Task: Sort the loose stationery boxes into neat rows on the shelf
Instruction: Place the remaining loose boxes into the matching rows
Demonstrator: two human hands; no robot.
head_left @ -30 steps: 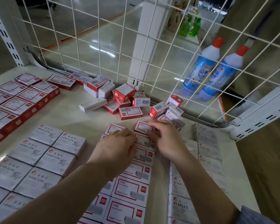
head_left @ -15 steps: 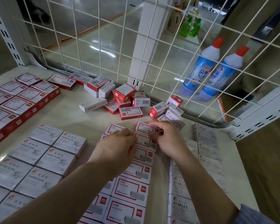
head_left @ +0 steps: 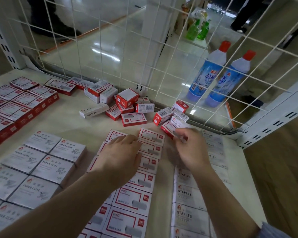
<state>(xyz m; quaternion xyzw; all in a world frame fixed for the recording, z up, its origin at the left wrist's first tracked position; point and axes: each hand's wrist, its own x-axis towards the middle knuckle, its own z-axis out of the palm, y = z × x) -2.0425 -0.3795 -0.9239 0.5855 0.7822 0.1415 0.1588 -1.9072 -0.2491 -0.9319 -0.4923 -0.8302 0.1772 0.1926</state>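
Observation:
Two neat rows of red-bordered staple boxes run down the middle of the cream shelf. My left hand rests flat on the far end of those rows. My right hand is just right of them, its blurred fingers curled over the near end of a loose red staple box. Behind it lies a jumble of loose red and white boxes against the back mesh. A column of white STAPLES boxes runs under my right forearm.
Grey paper clip boxes sit in rows at the left, with larger red boxes beyond them. A white wire mesh closes the back and right sides. Two blue bottles stand behind the mesh.
My right hand has left the top box of the red-bordered row and moved right to the loose red box. My left hand has stayed on the rows.

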